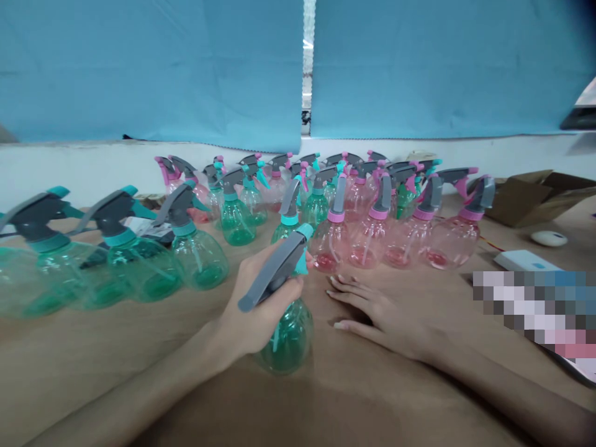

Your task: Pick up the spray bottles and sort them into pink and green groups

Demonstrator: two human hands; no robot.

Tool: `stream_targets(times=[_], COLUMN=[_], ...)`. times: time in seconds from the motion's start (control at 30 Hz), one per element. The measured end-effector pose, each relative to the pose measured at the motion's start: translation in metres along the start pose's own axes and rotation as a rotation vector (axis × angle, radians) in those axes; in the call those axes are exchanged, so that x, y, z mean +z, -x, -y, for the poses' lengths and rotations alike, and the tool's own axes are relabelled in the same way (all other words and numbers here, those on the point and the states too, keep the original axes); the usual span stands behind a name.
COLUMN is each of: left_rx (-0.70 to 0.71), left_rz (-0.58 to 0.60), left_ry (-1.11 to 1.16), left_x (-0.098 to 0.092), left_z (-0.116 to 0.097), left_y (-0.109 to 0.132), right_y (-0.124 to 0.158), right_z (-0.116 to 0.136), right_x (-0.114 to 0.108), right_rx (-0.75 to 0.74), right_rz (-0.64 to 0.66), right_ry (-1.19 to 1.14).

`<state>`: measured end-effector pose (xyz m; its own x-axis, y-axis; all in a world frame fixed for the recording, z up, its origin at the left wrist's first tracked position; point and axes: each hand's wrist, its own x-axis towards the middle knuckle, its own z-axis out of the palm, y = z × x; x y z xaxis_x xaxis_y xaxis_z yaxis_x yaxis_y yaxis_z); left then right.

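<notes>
My left hand (261, 304) is wrapped round the neck of a green spray bottle (288, 344) in the middle of the view. This bottle has a grey and teal trigger head, and its nozzle points away to the upper right. My right hand (372, 304) lies on the table with its fingers stretched out and nothing in it. Just beyond its fingertips stands a row of pink spray bottles (365, 245) with grey heads and pink collars. Another green spray bottle (289, 219) is partly hidden behind the held one.
On the left several green spray bottles (200, 264) form a row. More green and pink bottles crowd the back, against a white wall under blue cloth (149, 68). To the right are a cardboard box (526, 195), a white mouse (549, 238) and a white device (526, 261).
</notes>
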<state>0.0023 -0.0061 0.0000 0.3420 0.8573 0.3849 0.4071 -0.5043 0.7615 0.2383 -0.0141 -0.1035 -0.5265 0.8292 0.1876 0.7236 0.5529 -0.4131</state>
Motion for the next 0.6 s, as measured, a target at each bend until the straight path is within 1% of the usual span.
stream_targets(times=[0.23, 0.43, 0.6], left_rx=[0.028, -0.045, -0.065], left_rz=[0.018, -0.073, -0.103], left_ry=[0.019, 0.013, 0.013], left_x=[0.0, 0.007, 0.009], left_z=[-0.001, 0.002, 0.006], left_y=[-0.002, 0.002, 0.004], right_y=[0.0, 0.0, 0.0], right_z=[-0.001, 0.0, 0.0], right_x=[0.0, 0.0, 0.0], right_rx=[-0.002, -0.002, 0.0], right_rz=[0.003, 0.014, 0.012], right_ry=[0.011, 0.007, 0.012])
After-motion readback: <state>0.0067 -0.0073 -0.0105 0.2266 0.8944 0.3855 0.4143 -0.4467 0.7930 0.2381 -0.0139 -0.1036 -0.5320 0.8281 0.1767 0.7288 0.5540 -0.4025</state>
